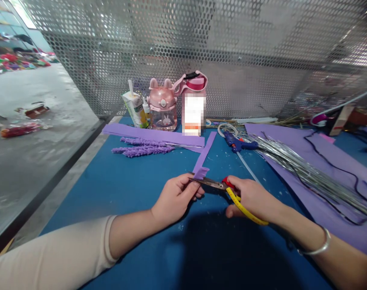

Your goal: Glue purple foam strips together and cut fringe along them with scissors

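Observation:
Over the middle of the blue table, my left hand (179, 197) pinches the near end of a narrow purple strip (205, 154), which looks like foam or paper. A small flap of the strip stands up beside the fingers. My right hand (251, 199) is wrapped round the handles of a pair of scissors (212, 183) with red and yellow on the grips. Their blades lie across the strip, close to my left fingertips. A yellow band like a measuring tape (245, 211) hangs at the right hand. Behind lie purple lavender-like stems (144, 150) and a wider purple strip (153, 134).
A blue glue gun (239, 143) with a cord lies at the right, near a bundle of wires (307, 171) on purple sheets (328, 225). A drink carton (136, 110), a pink cup (163, 106) and a pink bottle (195, 114) stand before the perforated metal panel (141, 44).

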`<control>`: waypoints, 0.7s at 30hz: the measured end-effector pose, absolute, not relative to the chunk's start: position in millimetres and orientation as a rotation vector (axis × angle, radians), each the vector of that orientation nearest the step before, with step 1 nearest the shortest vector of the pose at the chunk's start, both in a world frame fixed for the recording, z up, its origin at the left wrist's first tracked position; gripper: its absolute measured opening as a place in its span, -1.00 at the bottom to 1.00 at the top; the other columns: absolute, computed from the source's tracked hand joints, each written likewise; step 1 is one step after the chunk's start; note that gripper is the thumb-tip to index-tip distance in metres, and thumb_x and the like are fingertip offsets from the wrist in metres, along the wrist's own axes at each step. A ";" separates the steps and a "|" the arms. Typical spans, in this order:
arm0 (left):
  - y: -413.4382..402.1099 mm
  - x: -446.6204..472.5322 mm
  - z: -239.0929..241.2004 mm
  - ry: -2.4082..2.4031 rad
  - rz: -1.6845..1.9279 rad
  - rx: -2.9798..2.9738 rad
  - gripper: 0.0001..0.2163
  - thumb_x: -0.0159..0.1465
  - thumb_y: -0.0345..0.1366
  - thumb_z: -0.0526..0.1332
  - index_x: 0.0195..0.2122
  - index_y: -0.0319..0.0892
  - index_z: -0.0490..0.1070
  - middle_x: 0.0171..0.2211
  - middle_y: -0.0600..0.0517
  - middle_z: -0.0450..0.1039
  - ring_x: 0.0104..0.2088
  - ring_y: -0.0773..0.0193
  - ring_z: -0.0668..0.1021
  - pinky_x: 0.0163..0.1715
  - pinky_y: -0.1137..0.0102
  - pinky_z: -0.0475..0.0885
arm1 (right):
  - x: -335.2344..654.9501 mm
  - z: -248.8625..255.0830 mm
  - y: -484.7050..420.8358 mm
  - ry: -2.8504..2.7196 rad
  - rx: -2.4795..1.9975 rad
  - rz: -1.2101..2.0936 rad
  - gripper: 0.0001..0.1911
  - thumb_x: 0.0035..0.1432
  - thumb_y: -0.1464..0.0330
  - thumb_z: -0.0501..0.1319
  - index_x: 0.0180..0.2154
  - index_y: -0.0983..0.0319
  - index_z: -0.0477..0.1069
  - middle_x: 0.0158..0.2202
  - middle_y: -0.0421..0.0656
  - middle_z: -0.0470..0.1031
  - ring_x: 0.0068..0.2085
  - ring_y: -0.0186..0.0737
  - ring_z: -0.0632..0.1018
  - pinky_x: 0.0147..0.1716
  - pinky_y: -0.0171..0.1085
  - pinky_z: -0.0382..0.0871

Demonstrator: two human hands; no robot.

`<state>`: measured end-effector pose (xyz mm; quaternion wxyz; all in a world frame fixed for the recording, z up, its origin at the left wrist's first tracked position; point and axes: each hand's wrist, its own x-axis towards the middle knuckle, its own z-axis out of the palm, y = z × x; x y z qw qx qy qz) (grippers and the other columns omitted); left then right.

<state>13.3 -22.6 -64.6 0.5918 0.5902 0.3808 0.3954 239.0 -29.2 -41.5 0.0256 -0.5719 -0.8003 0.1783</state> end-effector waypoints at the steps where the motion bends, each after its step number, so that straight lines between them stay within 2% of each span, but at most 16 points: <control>1: -22.7 13.3 -64.4 0.887 0.919 1.374 -0.78 0.28 -0.24 0.06 -0.36 -0.27 0.39 -0.45 0.01 0.44 -0.47 0.38 0.45 -0.41 0.46 0.37 | 239.6 -41.9 -29.1 -2.473 -1.760 0.556 -0.41 -0.29 -0.15 0.27 -0.40 0.16 0.19 -0.58 -0.31 0.26 -0.57 -0.32 0.23 -0.62 -0.36 -0.02; 11: -22.7 14.2 -65.0 0.852 0.912 1.367 -0.78 0.29 -0.22 0.06 -0.35 -0.26 0.39 -0.45 0.00 0.45 -0.45 0.39 0.46 -0.41 0.47 0.36 | 241.5 -39.5 -29.3 -2.495 -1.708 0.620 -0.48 -0.21 -0.07 0.27 -0.42 0.15 0.16 -0.59 -0.34 0.20 -0.58 -0.35 0.18 -0.62 -0.36 -0.05; 21: -22.9 14.3 -65.6 0.877 0.903 1.363 -0.77 0.28 -0.22 0.06 -0.36 -0.27 0.39 -0.45 0.00 0.46 -0.45 0.38 0.47 -0.40 0.46 0.38 | 238.5 -43.8 -25.8 -2.428 -1.751 0.642 -0.56 -0.13 -0.01 0.28 -0.46 0.16 0.18 -0.60 -0.31 0.25 -0.59 -0.35 0.22 -0.62 -0.38 0.00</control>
